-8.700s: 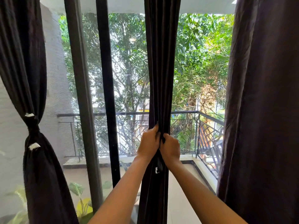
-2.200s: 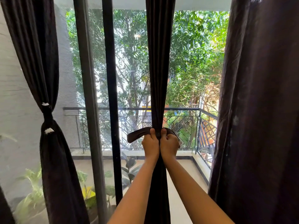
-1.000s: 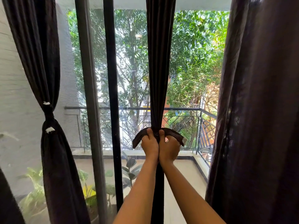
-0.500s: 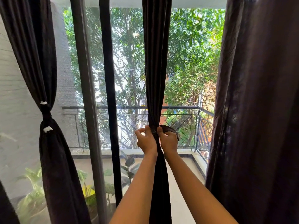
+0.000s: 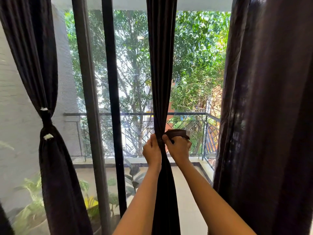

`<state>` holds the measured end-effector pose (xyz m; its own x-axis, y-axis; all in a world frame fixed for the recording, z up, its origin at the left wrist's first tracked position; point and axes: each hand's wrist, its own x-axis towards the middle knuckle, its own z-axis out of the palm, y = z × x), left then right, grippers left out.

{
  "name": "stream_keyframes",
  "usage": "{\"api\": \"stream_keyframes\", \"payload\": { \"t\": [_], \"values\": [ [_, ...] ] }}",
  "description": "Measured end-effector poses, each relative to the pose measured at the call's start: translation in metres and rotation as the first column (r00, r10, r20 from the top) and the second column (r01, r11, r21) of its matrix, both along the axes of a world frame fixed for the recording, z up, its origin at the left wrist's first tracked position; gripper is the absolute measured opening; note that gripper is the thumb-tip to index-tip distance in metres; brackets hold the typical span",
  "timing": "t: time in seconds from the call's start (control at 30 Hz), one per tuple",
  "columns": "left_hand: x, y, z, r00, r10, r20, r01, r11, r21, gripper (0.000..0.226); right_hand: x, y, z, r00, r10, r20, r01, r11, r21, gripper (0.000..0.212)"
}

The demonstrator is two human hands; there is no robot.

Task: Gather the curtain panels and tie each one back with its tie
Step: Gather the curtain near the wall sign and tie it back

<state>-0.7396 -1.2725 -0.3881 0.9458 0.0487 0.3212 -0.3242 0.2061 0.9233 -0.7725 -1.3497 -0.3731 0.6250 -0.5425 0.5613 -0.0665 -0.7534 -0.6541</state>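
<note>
A dark middle curtain panel [image 5: 160, 73] hangs gathered into a narrow column in front of the glass. My left hand [image 5: 152, 151] grips the bunched fabric at its waist from the left. My right hand [image 5: 179, 148] holds the free end of the dark fabric tie [image 5: 177, 133], which sticks out to the right with a pale patch at its tip. The left curtain panel [image 5: 45, 73] is cinched at its waist by its own tie [image 5: 46, 122]. The right curtain panel [image 5: 271, 116] hangs loose and wide.
Dark door frame posts [image 5: 111, 99] stand left of the middle panel. Behind the glass are a balcony railing [image 5: 135, 114], trees and potted plants [image 5: 133, 177].
The left end of the tie, seen sticking out a second ago, has gone round the panel. Only the right end now shows, held in my right hand. My hands have parted slightly.
</note>
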Motion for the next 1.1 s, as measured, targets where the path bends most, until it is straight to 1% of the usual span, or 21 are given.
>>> {"api": "stream_keyframes", "payload": {
  "t": [0.1, 0.17, 0.27, 0.33, 0.47, 0.53, 0.57, 0.63, 0.7, 0.77, 0.83, 0.87, 0.93, 0.97, 1.0, 1.03, 1.07, 1.1],
  "values": [
    [-0.003, 0.003, 0.001, 0.999, -0.029, 0.025, 0.028, 0.999, 0.016, 0.048, -0.001, -0.006, 0.007, 0.999, 0.016, -0.032, -0.019, 0.995, -0.102, 0.052],
    [-0.003, 0.006, 0.0, 0.997, -0.058, 0.06, 0.056, 0.998, 0.025, 0.043, -0.002, -0.007, 0.011, 1.0, 0.019, -0.015, -0.021, 0.985, -0.171, 0.054],
    [-0.002, 0.009, -0.007, 0.975, -0.146, 0.168, 0.121, 0.981, 0.152, 0.016, -0.005, -0.01, 0.017, 1.0, -0.009, -0.011, 0.006, 0.967, -0.253, 0.047],
    [-0.001, 0.013, -0.011, 0.956, -0.204, 0.211, 0.153, 0.96, 0.235, 0.018, -0.008, -0.012, 0.022, 0.998, -0.038, -0.045, 0.023, 0.954, -0.3, 0.044],
    [0.005, 0.019, -0.007, 0.946, -0.188, 0.263, 0.088, 0.933, 0.349, 0.014, -0.015, -0.008, 0.034, 0.993, -0.082, -0.081, 0.043, 0.916, -0.398, 0.045],
    [0.004, 0.022, -0.003, 0.943, -0.189, 0.273, 0.079, 0.926, 0.369, 0.014, -0.017, -0.004, 0.039, 0.989, -0.082, -0.122, 0.029, 0.921, -0.388, 0.045],
    [0.003, 0.022, -0.002, 0.941, -0.188, 0.281, 0.074, 0.925, 0.373, 0.013, -0.017, -0.003, 0.042, 0.986, -0.064, -0.151, 0.009, 0.942, -0.336, 0.044],
    [-0.002, 0.023, 0.0, 0.938, -0.174, 0.299, 0.055, 0.928, 0.368, 0.012, -0.018, -0.002, 0.046, 0.984, 0.006, -0.178, -0.034, 0.987, -0.159, 0.046],
    [-0.002, 0.021, 0.0, 0.936, -0.145, 0.32, 0.019, 0.931, 0.365, 0.012, -0.019, 0.0, 0.046, 0.984, 0.078, -0.158, -0.076, 0.997, 0.022, 0.05],
    [0.0, 0.02, -0.002, 0.933, -0.134, 0.334, -0.011, 0.917, 0.398, 0.018, -0.019, 0.001, 0.042, 0.987, 0.146, -0.072, -0.13, 0.972, 0.195, 0.046],
    [-0.002, 0.019, -0.004, 0.926, -0.142, 0.349, -0.029, 0.897, 0.441, 0.031, -0.019, 0.004, 0.039, 0.98, 0.2, 0.02, -0.194, 0.914, 0.357, 0.033],
    [-0.005, 0.02, -0.005, 0.915, -0.121, 0.385, -0.068, 0.894, 0.442, 0.039, -0.017, 0.004, 0.037, 0.973, 0.223, 0.057, -0.226, 0.878, 0.422, 0.027],
    [-0.015, 0.02, -0.006, 0.85, 0.015, 0.526, -0.259, 0.882, 0.393, 0.049, -0.015, 0.005, 0.036, 0.963, 0.254, 0.086, -0.262, 0.821, 0.507, 0.021],
    [-0.019, 0.02, -0.007, 0.793, 0.075, 0.605, -0.359, 0.859, 0.364, 0.05, -0.013, 0.005, 0.036, 0.963, 0.256, 0.088, -0.263, 0.809, 0.526, 0.021],
    [-0.022, 0.019, -0.008, 0.742, 0.094, 0.664, -0.419, 0.838, 0.35, 0.048, -0.011, 0.005, 0.035, 0.965, 0.247, 0.088, -0.255, 0.803, 0.539, 0.022],
    [-0.023, 0.018, -0.009, 0.713, 0.073, 0.697, -0.434, 0.827, 0.357, 0.045, -0.01, 0.005, 0.036, 0.969, 0.233, 0.086, -0.241, 0.799, 0.551, 0.022],
    [-0.025, 0.018, -0.01, 0.71, 0.043, 0.703, -0.424, 0.823, 0.378, 0.04, -0.01, 0.005, 0.035, 0.97, 0.225, 0.089, -0.235, 0.791, 0.565, 0.022],
    [-0.024, 0.017, -0.012, 0.727, 0.021, 0.687, -0.398, 0.828, 0.396, 0.032, -0.011, 0.005, 0.035, 0.968, 0.228, 0.102, -0.244, 0.775, 0.583, 0.021]
  ]
}}
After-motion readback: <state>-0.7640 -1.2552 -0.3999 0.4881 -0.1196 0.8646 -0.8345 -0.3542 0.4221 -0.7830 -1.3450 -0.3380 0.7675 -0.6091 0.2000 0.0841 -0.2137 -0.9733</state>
